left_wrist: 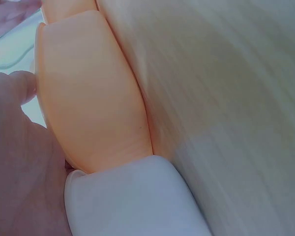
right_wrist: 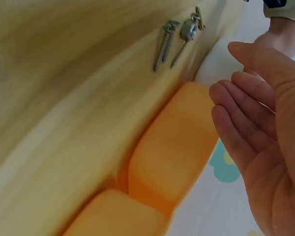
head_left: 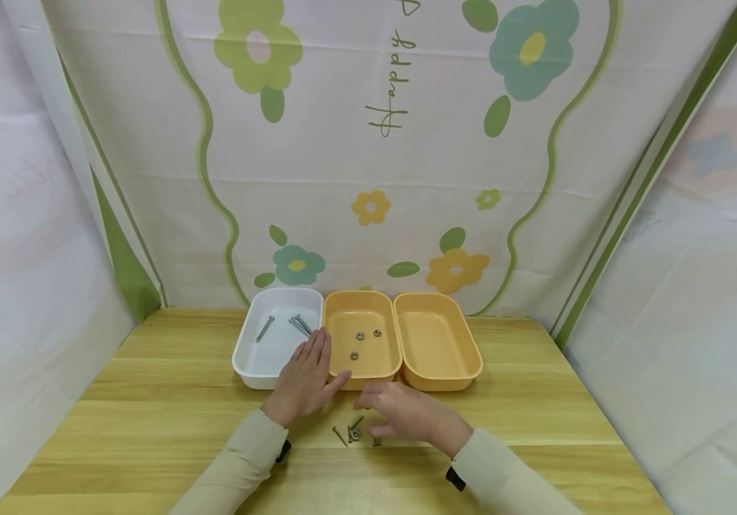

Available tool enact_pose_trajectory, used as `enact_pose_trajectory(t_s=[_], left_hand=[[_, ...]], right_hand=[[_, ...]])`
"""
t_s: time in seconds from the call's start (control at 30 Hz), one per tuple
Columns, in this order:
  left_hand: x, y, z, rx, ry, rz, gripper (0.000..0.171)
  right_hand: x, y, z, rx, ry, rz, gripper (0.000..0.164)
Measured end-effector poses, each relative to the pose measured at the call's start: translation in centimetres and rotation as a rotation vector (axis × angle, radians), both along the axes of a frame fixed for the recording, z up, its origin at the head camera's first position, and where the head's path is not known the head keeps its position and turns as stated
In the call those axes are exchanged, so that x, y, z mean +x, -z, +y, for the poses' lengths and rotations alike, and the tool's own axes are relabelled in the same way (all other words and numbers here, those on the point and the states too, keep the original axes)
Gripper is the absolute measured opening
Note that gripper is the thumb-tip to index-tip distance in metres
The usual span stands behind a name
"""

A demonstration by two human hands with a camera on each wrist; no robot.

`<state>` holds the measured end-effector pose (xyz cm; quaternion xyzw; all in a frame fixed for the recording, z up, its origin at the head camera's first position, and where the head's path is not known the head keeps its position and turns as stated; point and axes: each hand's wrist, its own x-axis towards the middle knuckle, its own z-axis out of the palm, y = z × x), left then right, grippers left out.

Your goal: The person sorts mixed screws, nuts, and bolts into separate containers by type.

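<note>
My left hand (head_left: 304, 375) lies with straight fingers over the rims where the white tray (head_left: 245, 361) and the middle orange tray (head_left: 375, 368) meet. In the left wrist view its thumb (left_wrist: 23, 86) touches the orange tray's rim. My right hand (head_left: 410, 413), fingers loosely bent and holding nothing, hovers in front of the orange trays. Just left of and below it, several screws (right_wrist: 165, 44) and a nut (right_wrist: 189, 30) lie in a small group on the table. Long bolts (head_left: 265, 329) rest in the white tray; three nuts (head_left: 360, 336) sit in the middle one.
A second orange tray (head_left: 439, 343) stands at the right end of the row. All three trays stand side by side at the back of the wooden table (head_left: 117, 429), against a flower-printed cloth (head_left: 317, 164). More cloth hangs at both sides.
</note>
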<state>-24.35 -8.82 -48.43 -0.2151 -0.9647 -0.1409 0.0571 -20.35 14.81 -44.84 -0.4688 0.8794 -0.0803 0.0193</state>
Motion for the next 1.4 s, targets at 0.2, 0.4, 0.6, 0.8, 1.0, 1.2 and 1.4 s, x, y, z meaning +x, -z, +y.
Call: enact_pose_trajectory(t_s=[0.2,0.4,0.6,0.8,1.0,1.2,1.4], left_hand=[[-0.1,0.0,0.0,0.004,0.005,-0.001,0.088],[0.0,-0.1,-0.1,-0.009,0.001,-0.012,0.088],[0.0,-0.2,0.0,-0.008,0.002,-0.021,0.088],[0.1,-0.3,0.0,-0.010,0.002,-0.013,0.088],[0.0,-0.1,0.0,-0.004,0.001,-0.006,0.088],[0.1,0.0,0.1,0.010,0.009,0.000,0.088],[0.1,-0.2,0.0,-0.003,-0.004,-0.015,0.089]], right_hand=[[0.2,1.5,-0.5,-0.007,-0.029,-0.024,0.025],[0.5,2.7,-1.0,-0.052,-0.033,-0.120,0.021],[0.6,3.4,-1.1,-0.052,-0.044,-0.087,0.013],[0.5,3.5,-1.4,-0.049,-0.037,-0.101,0.006],[0.3,3.5,-1.8,-0.043,-0.024,-0.130,0.017],[0.1,3.5,-2.0,-0.007,-0.029,-0.114,0.021],[-0.2,2.1,-1.5,0.025,-0.053,-0.073,0.021]])
